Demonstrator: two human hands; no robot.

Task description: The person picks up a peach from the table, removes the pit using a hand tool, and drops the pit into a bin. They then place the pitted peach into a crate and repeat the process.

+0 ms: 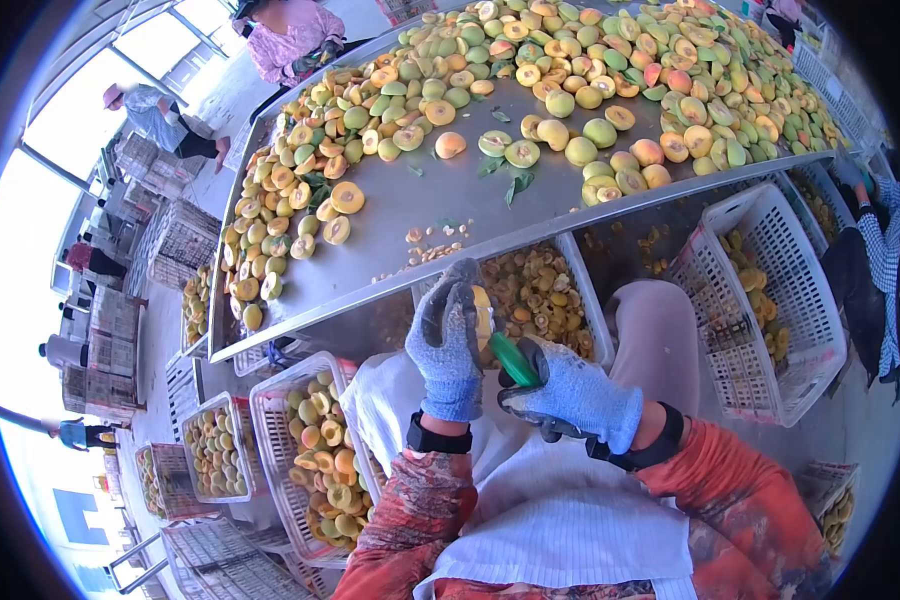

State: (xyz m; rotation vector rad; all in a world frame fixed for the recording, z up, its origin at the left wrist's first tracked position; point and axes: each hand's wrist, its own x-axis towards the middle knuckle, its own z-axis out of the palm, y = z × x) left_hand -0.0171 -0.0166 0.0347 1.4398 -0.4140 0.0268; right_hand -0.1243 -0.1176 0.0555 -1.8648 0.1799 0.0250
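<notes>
My left hand (pixel 447 345), in a blue knit glove with a dark palm, is closed around an apricot half (pixel 484 313) held upright, cut side to the right. My right hand (pixel 575 392), gloved alike, grips a green-handled tool (pixel 513 358) whose tip meets the fruit; its working end is hidden, so I cannot tell its kind. Both hands are above my lap, just short of the metal table's front edge (pixel 390 285). Below and beyond them stands a white crate (pixel 592 300) of yellow fruit scraps. Small pits (pixel 438 246) lie on the table near the left hand.
Heaped apricots (pixel 570 50), many halved, cover the table's far side. A crate of fruit halves (pixel 265 420) stands to my left, another crate (pixel 785 310) to my right. Co-workers (pixel 285 40) are at the far side, with one sleeve (pixel 885 270) at the right edge.
</notes>
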